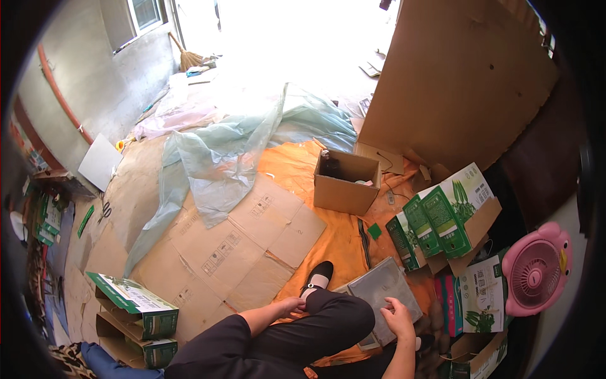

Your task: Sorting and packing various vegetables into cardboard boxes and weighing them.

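Observation:
I sit on the floor with one leg in dark trousers bent in front of me, a black shoe (317, 275) on the foot. My left hand (291, 306) rests on my ankle just behind the shoe, fingers curled, holding nothing I can make out. My right hand (399, 316) lies on a flat grey sheet-like pack (382, 290) by my knee, fingers spread on its surface. Whether it grips the pack is unclear.
An open brown box (344, 183) with a dark bottle stands on orange sheeting ahead. Flattened cardboard (243, 249) and pale plastic film (218, 158) cover the floor left. Green-and-white cartons (442, 218) stack right, others (136, 309) lower left. A pink fan (536, 268) stands far right.

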`<state>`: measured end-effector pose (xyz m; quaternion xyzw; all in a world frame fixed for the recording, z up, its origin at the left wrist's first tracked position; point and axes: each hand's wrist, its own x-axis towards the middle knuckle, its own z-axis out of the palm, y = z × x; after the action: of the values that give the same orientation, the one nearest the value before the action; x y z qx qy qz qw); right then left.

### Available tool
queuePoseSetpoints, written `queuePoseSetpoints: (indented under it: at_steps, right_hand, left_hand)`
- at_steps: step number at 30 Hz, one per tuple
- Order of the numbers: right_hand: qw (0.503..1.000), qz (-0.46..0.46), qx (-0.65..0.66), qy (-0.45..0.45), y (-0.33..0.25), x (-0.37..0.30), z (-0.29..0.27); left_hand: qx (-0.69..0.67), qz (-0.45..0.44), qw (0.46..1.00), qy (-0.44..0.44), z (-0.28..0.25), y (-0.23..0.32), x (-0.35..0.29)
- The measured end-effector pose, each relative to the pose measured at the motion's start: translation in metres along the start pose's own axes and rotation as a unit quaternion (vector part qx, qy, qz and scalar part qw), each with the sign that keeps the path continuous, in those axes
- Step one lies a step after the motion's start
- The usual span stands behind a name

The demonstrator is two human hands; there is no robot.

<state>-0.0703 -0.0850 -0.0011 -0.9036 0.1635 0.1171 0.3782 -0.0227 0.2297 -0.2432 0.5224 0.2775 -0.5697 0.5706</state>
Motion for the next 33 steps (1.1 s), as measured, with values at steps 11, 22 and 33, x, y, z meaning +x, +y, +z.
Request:
queuePoseSetpoints:
  at_steps: [11,22,33]
  right_hand:
    - [1.000,0.013,-0.006,-0.013,0.007,0.007,0.002]
    - [0.999,0.026,-0.012,-0.021,0.003,0.011,0.004]
    - [0.999,0.025,-0.019,-0.027,-0.002,0.013,0.004]
  left_hand:
    - [-0.020,-0.001,1.000,-0.019,-0.005,-0.003,0.009]
    - [-0.013,0.009,1.000,-0.019,-0.006,-0.002,0.006]
    - [-0.025,-0.003,0.999,-0.030,-0.004,-0.001,0.004]
